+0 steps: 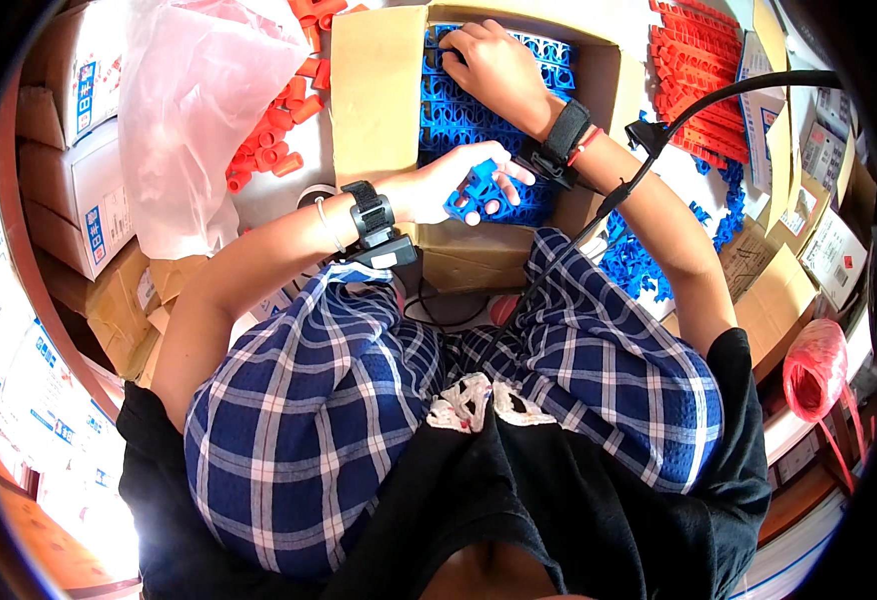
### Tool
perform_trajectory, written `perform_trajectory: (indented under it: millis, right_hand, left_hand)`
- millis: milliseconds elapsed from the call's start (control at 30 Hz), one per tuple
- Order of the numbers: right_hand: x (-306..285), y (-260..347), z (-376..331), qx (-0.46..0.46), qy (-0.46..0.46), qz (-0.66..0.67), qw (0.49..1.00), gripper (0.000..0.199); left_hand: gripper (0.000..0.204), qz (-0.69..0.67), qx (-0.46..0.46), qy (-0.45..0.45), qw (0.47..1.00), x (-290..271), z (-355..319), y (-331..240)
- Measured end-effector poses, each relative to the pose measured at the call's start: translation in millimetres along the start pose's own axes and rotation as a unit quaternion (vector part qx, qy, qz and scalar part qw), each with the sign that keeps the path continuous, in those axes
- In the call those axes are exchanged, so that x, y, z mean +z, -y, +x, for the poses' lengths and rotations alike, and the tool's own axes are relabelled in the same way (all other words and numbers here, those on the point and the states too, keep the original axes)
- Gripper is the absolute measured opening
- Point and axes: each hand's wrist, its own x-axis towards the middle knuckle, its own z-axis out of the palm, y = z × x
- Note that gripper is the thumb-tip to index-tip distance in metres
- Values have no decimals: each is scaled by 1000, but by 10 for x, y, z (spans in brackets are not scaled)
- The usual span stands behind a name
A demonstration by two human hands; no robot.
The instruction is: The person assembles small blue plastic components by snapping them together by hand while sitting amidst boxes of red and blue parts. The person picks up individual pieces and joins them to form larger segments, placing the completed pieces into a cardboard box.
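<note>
An open cardboard box (374,95) stands in front of my knees, with rows of blue plastic pipe clips (449,130) packed inside. My left hand (449,185) is above the near part of the box, palm up, its fingers curled around several loose blue pipe clips (481,190). Over the far left part of the rows is my right hand (494,65), palm down with bent fingers. Its fingertips reach down to the clips there; whatever they pinch is hidden beneath them.
Red plastic tube pieces (274,135) lie left of the box beside a translucent plastic bag (199,110). Rows of red clips (697,75) and loose blue clips (639,262) lie to the right. A black cable (719,97) crosses near my right forearm. Cartons (74,190) are stacked at the left.
</note>
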Motion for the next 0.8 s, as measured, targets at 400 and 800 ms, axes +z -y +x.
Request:
perform_trajectory:
  millis: [400,800]
  right_hand:
    - [-19,-50,4,-20,-3,41,999,12]
    - [-19,-72,18,-14,-2,58,998,15]
  left_hand:
    - [46,11,1,-1,1000,2,3,-1]
    - [44,8,6,-13,1000,-34,27,19]
